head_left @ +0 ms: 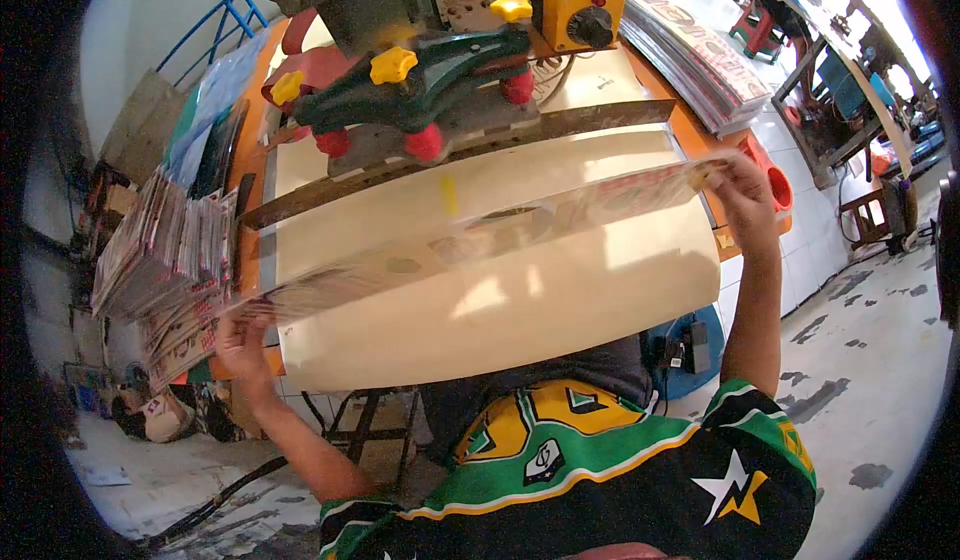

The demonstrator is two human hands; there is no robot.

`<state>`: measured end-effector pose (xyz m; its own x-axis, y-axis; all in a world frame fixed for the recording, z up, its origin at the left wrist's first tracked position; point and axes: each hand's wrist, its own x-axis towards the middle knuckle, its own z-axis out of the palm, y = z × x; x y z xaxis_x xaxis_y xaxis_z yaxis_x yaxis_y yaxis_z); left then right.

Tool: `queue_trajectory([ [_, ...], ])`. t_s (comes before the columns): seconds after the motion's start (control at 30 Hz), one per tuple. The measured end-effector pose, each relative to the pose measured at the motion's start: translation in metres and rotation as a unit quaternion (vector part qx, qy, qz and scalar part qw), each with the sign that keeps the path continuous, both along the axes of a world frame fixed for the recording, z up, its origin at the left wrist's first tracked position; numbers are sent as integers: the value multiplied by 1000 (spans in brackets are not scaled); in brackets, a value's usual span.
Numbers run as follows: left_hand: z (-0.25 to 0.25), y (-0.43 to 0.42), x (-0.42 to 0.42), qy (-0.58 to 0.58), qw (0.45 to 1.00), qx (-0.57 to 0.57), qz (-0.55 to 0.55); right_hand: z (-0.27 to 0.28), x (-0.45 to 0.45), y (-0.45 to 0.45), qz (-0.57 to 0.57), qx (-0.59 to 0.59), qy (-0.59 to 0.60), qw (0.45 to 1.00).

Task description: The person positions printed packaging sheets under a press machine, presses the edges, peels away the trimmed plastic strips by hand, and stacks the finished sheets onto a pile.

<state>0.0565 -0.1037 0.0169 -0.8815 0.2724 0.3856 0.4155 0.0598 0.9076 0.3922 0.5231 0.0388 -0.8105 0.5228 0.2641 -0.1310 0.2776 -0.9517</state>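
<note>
A long, thin printed plastic sheet (400, 263) is stretched between my two hands, above a cream-coloured work surface (560, 310). My left hand (245, 338) pinches its left end near the table's left edge. At the upper right, my right hand (738, 185) grips the other end, higher in the view. Beyond the sheet lies a long metal bar (460, 160), under a dark green machine arm (430, 85) with yellow star knobs and red feet. The sheet is partly blurred and see-through.
Stacks of printed sheets stand at the left (170, 250) and upper right (700, 70). A yellow control box (578, 10) with a black dial sits behind the bar. A red holder (770, 185) is by my right hand. A blue stool (690, 355) is below the table.
</note>
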Motion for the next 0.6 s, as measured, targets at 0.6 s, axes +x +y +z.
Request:
queue_trajectory([
  [0.6,4,-28,-12,-14,998,-42,38,5,-4,-1,23,-9,-5,1000],
])
